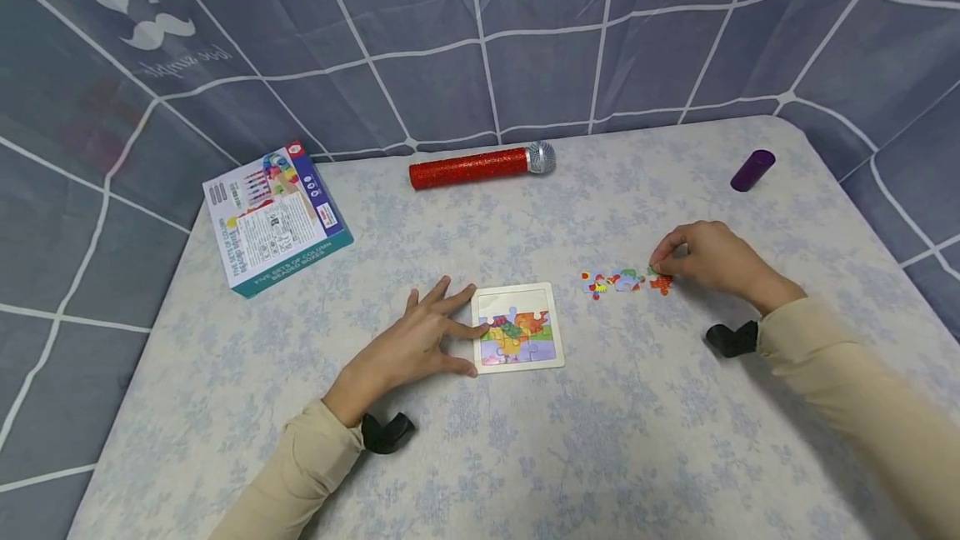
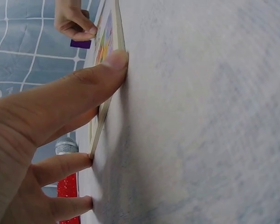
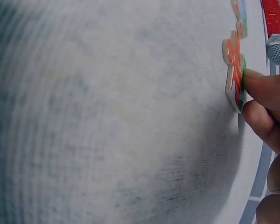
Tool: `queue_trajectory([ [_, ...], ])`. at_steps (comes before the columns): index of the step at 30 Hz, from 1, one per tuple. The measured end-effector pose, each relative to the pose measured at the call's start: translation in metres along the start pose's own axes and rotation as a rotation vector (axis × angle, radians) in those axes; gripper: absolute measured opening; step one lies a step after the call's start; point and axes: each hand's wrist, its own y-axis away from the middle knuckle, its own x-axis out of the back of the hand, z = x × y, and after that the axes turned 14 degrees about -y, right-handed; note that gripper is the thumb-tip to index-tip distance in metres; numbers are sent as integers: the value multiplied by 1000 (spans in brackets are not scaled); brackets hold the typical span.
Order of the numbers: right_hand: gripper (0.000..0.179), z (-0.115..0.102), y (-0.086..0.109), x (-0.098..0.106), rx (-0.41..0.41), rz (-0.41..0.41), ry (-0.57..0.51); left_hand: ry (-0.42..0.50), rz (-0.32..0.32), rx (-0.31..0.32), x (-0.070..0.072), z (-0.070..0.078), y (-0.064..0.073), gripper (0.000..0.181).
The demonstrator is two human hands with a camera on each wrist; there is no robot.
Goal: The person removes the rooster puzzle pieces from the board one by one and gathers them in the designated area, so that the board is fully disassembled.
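A square puzzle board (image 1: 557,338) with a pale wooden rim lies on the table, its lower part filled with coloured pieces. My left hand (image 1: 420,336) rests at its left side with fingers spread. The thumb (image 2: 115,60) touches the rim at the near corner, the index finger lies over the picture, and another fingertip meets the far corner. To the right, my right hand (image 1: 708,255) pinches a red and green puzzle piece (image 3: 234,74) between thumb and forefinger, low over the tabletop. More loose puzzle pieces (image 1: 627,280) lie left of that hand.
A red glittery microphone (image 1: 472,168) lies at the back. A boxed bead toy (image 1: 277,219) sits at the back left, and a dark purple cylinder (image 1: 752,171) at the back right. A grey checked curtain (image 1: 420,15) hangs behind the table's far edge.
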Motion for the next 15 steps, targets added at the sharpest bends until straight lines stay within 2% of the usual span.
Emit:
queue_trajectory([
  [6, 8, 0, 0, -1, 19, 19, 41, 2, 23, -2, -1, 0, -1, 57],
  [10, 9, -3, 1, -1, 37, 34, 21, -4, 34, 1, 0, 1, -1, 58],
  [15, 11, -10, 0, -1, 121, 56, -26, -9, 48, 19, 0, 3, -1, 57],
])
